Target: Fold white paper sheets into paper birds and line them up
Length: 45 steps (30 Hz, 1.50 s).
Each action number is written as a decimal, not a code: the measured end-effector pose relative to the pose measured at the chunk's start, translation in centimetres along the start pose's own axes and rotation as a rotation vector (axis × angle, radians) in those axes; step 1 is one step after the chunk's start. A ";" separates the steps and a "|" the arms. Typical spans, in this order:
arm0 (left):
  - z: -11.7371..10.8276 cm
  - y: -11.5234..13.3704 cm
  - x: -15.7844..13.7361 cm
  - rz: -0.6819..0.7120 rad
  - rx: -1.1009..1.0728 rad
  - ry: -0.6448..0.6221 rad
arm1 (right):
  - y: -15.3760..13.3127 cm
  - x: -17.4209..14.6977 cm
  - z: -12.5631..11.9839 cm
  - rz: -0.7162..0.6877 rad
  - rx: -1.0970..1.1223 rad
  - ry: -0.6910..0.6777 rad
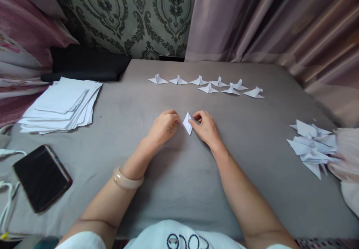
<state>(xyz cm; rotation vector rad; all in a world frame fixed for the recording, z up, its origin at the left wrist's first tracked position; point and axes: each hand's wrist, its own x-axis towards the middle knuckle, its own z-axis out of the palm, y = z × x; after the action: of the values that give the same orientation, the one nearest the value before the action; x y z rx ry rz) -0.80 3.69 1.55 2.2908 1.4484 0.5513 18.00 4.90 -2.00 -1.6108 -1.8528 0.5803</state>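
Observation:
A small white sheet folded into a narrow diamond, a piece of origami paper [187,125], rests on the grey cloth in front of me. My right hand [206,128] pinches its right edge between thumb and fingers. Just left of the paper is my left hand [166,125], its fingers curled together near the left corner; whether they touch the paper or hold anything is hard to see. Beyond both hands stand several finished white paper birds [200,80] in two uneven rows.
A stack of white paper [60,107] lies at the left, before a folded black cloth [86,62]. Nearer are a dark tablet-like device [42,178] and white cables [9,200]. More folded paper birds [312,144] are heaped at the right edge. Curtains [224,21] hang behind.

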 end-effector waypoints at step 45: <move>3.2 -0.4 2.3 -0.216 -0.302 0.109 | 0.5 0.0 -0.8 -0.103 0.039 -0.070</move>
<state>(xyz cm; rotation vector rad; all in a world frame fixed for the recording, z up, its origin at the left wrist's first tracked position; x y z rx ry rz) 1.42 5.58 -1.09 1.8716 1.5221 0.7790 18.94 4.93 -1.78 -1.4777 -1.9509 0.6310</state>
